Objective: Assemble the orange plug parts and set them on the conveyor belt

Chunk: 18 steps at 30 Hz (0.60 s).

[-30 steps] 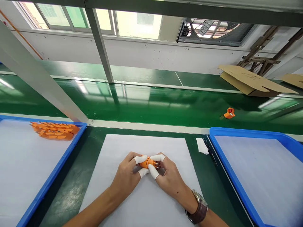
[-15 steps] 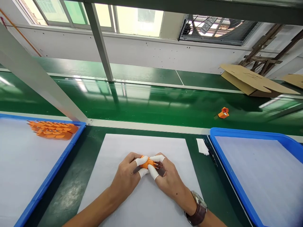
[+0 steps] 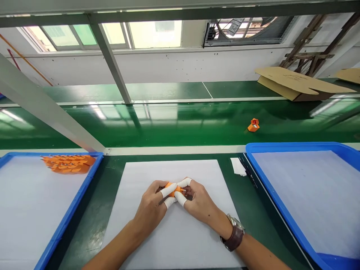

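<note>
A small orange plastic part with metal prongs (image 3: pixel 171 189) is pinched between both hands, over a white sheet (image 3: pixel 171 240). My left hand (image 3: pixel 153 200) grips its left end, with white covers on the thumb and a finger. On its right side, my right hand (image 3: pixel 197 198) holds it with white-covered thumb and forefinger; the wrist wears a watch. The fingertips hide much of the part. In the left blue tray (image 3: pixel 66 221), several similar orange parts (image 3: pixel 69 164) lie in rows at the far right corner.
To the right stands a blue tray (image 3: pixel 277 210) lined with white paper. A white scrap (image 3: pixel 237 166) and dark thin tools (image 3: pixel 249 170) lie beside it. One orange piece (image 3: pixel 253 125) sits on the green surface behind. A grey post (image 3: pixel 50 108) rises at the left; cardboard (image 3: pixel 298 82) lies far right.
The view has tilted and shifted slightly, so the surroundings sit differently in frame. Both hands still hold the orange part, with the right fingers slightly shifted around it.
</note>
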{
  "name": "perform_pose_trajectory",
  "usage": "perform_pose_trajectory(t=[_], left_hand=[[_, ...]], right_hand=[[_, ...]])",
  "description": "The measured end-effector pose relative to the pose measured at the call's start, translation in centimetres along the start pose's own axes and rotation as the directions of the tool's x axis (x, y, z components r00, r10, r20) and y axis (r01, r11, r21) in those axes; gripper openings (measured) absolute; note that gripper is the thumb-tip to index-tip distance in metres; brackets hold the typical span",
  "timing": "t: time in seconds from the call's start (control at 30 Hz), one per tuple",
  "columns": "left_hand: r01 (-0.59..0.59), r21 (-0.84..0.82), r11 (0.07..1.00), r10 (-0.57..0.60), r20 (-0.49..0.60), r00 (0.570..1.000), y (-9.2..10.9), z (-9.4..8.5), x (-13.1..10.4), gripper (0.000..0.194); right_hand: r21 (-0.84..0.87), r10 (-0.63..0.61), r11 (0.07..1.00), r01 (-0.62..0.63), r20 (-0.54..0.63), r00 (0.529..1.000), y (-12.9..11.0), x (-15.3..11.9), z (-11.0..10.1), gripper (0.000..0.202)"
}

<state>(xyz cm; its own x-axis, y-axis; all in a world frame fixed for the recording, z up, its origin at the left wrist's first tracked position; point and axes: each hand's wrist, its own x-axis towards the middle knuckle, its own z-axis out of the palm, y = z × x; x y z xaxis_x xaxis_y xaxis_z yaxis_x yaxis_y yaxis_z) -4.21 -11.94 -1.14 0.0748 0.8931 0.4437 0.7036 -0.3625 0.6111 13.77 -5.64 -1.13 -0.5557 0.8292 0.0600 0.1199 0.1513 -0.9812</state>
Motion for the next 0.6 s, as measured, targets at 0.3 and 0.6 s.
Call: perform_pose_trajectory(t=[0.3, 0.6], left_hand=[[0.041, -0.004, 0.999, -0.04, 0.055, 0.998, 0.3, -0.6, -0.1, 0.045], [0.439, -0.47, 0.765, -0.388, 0.207, 0.898, -0.5, -1.4, 0.3, 0.033]], right_hand=[[-0.012, -0.13, 0.991, 0.13, -0.008, 0.991, -0.7, -0.1, -0.3, 0.011], [0.243, -0.037, 0.969, 0.05, -0.059, 0.998, 0.2, 0.5, -0.8, 0.031]])
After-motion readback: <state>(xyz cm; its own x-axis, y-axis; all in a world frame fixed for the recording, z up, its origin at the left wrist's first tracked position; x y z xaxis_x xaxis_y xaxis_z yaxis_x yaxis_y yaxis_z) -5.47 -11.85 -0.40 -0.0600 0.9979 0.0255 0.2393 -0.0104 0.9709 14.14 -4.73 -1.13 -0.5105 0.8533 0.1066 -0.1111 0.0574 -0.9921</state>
